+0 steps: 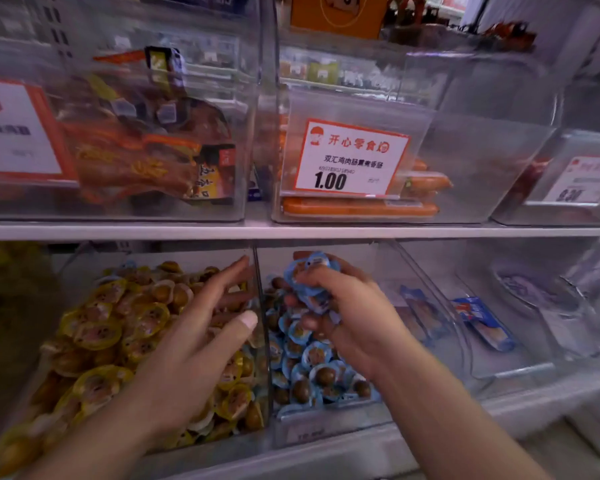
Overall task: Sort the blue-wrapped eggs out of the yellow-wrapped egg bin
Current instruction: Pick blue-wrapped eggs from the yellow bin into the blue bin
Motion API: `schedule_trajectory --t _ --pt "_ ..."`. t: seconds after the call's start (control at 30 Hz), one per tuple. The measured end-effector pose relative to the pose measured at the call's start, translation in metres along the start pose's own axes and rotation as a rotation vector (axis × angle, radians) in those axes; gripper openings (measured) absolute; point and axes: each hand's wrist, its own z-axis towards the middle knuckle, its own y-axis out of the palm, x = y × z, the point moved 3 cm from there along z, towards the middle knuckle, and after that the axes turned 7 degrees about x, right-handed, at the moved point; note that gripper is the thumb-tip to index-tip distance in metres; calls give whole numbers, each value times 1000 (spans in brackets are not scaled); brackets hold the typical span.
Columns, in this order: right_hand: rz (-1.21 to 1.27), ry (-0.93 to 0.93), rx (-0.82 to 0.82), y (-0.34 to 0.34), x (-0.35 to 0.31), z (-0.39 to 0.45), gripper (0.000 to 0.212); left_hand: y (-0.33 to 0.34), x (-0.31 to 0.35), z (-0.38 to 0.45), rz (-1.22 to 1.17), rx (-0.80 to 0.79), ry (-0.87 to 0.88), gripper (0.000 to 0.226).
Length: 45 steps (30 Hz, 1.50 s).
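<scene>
A bunch of blue-wrapped eggs (312,289) sits gripped in the right hand (347,306), held above the blue egg bin (326,420). The left hand (194,344) lies flat with straight fingers over the yellow egg bin (84,341) just beside it.

The left hand (201,336) hovers with fingers spread over the clear bin (264,341) of yellow-wrapped eggs (97,334). The right hand (347,306) grips a bunch of blue-wrapped eggs (309,271) above the neighbouring bin's blue pile (309,368). On the shelf above, a price tag (350,157) reads 1.00.
</scene>
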Motion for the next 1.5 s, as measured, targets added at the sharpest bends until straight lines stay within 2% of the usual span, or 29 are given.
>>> schedule_trajectory --t 0.07,0.17,0.27,0.4,0.47,0.57,0.63,0.67,0.73,0.8,0.87,1.0,1.1,1.2,1.27,1.37,1.5 --pt "-32 35 102 -31 -8 22 8 -3 -6 -4 283 14 120 38" --pt "-3 74 250 -77 -20 54 20 -7 -18 -4 504 -37 176 24" --pt "-152 22 344 -112 -17 75 40 -4 -33 0 782 -164 208 43" --pt "-379 -104 360 -109 -5 73 30 -1 -49 2 1029 -321 224 82" --pt "-435 -179 369 -95 -1 68 26 -2 -52 3 1073 -316 239 84" --pt "-529 -275 276 -60 11 52 20 -5 -42 2 1118 -283 277 61" --pt "-572 -320 100 -29 25 38 19 -11 -35 -3 1197 -255 339 46" --pt "-600 -339 14 -14 32 31 27 -17 -33 -5 1223 -223 346 43" --pt "-701 -404 -96 12 45 20 48 -36 -36 -10 1218 -187 306 40" --pt "-819 -486 -128 26 55 16 56 -58 -40 -15 1165 -147 280 33" --pt "-835 -500 -97 29 57 19 51 -75 -43 -19 1136 -139 274 28" --pt "-697 -378 -71 27 62 27 43 -84 -49 -26 985 -224 229 37" --pt "-704 -409 -45 29 66 28 42 -83 -40 -21 923 -151 209 45" --pt "-711 -440 -34 28 68 28 40 -62 -24 -10 968 -69 315 37" --pt "-709 -453 -30 27 69 28 40 -31 -23 -6 968 -172 332 52" --pt "-707 -461 -38 25 69 29 41 8 -34 3 1027 -342 245 80" --pt "-712 -444 -87 21 70 30 45 6 -45 14 1080 -463 203 84"
